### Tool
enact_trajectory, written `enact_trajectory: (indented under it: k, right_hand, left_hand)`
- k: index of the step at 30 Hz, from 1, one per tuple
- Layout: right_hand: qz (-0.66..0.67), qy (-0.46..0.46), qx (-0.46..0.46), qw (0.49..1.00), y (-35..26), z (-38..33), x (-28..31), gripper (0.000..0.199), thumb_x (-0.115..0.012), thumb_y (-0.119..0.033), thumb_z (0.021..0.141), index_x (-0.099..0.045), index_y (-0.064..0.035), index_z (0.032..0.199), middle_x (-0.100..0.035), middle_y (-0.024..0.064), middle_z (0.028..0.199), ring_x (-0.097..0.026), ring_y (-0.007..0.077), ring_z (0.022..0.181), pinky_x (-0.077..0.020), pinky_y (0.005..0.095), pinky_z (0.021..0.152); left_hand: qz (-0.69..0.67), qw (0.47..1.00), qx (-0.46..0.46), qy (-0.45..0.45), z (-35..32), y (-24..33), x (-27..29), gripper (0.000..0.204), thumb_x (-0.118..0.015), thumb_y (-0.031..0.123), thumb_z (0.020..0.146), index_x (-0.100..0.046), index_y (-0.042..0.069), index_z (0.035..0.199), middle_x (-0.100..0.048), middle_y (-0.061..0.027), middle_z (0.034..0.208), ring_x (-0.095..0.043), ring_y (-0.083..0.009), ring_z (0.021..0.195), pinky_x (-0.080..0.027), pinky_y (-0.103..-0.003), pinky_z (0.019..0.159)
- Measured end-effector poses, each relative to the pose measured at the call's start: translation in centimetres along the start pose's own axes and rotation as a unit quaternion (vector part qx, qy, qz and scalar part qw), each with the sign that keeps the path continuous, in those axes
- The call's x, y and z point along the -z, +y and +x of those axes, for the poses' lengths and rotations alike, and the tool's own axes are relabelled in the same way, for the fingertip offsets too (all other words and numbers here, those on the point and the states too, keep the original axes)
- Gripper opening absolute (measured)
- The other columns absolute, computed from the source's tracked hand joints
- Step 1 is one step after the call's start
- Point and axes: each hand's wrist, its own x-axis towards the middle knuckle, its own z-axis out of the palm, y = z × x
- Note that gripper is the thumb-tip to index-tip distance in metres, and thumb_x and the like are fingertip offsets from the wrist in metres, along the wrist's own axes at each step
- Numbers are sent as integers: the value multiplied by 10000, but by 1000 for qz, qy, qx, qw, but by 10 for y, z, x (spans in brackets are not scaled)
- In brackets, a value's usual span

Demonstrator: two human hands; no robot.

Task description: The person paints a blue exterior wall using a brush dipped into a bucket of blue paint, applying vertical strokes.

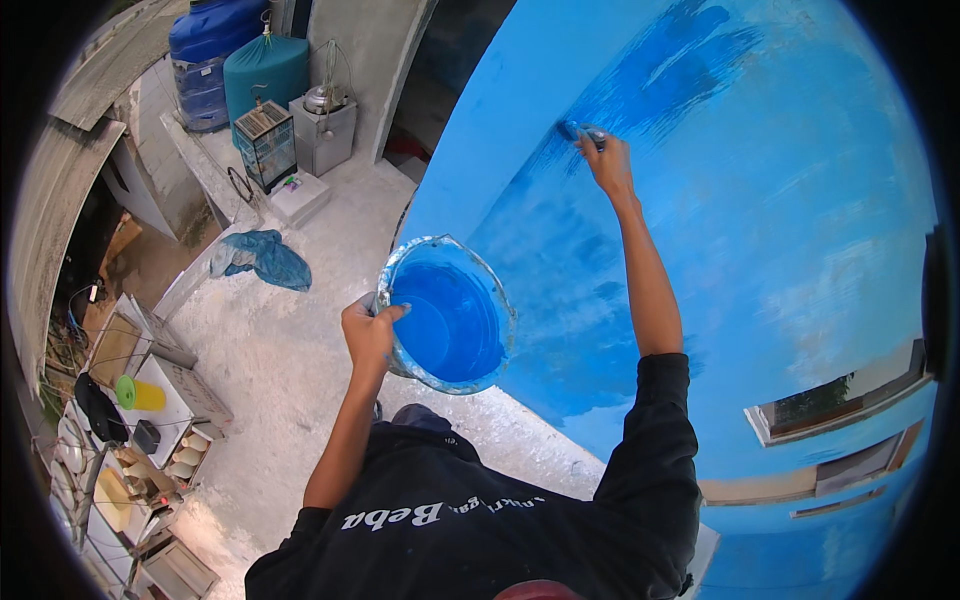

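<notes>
My left hand [372, 335] grips the rim of a paint-smeared bucket [447, 315], thumb over the edge. Blue paint coats its inside and lies in the bottom. My right arm reaches up to the wall, where my right hand [606, 163] is closed around a paintbrush [590, 135]. The bristle end touches the light blue wall [640, 235] beside a fresh streak of darker blue. More dark blue patches spread over the wall below the brush. My fingers partly hide the brush handle.
A crumpled blue cloth [262, 258] lies on the concrete floor [270, 350] to the left. Farther back stand a birdcage [265, 145], a blue tank [208, 60] and a green covered one [265, 72]. At lower left are cluttered shelves with a yellow-green cup [142, 394]. Windows [840, 395] break the wall at right.
</notes>
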Motion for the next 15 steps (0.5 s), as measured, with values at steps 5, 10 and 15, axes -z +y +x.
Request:
enact_trajectory:
  k: [5,10,15]
  right_hand:
    - [-3,274,114,955,-65,50,79,310,-594,-217,945,-663,29,1120,-722,126,829,-691,165,715,-551,293,631]
    - [235,269,44,933,-117,-23,101,313,-597,-215,943,-675,59,1071,-709,121,765,-655,144,672,-524,282,593]
    - [383,-11,-158,910,-126,-215,57,281,-612,-195,934,-695,59,1021,-696,145,708,-642,165,562,-537,305,527]
  left_hand:
    - [9,1000,-9,-15,-7,7,-1,134,-655,8,679,-670,-67,789,-665,-105,689,-591,-143,567,-480,-271,563]
    - [15,999,-7,-37,-19,7,-1,131,-645,-12,680,-669,-71,795,-665,-109,692,-591,-144,564,-477,-264,565]
    - [61,996,-7,-65,-38,2,4,101,-637,-25,671,-663,-51,764,-635,-63,659,-535,-106,546,-437,-257,535]
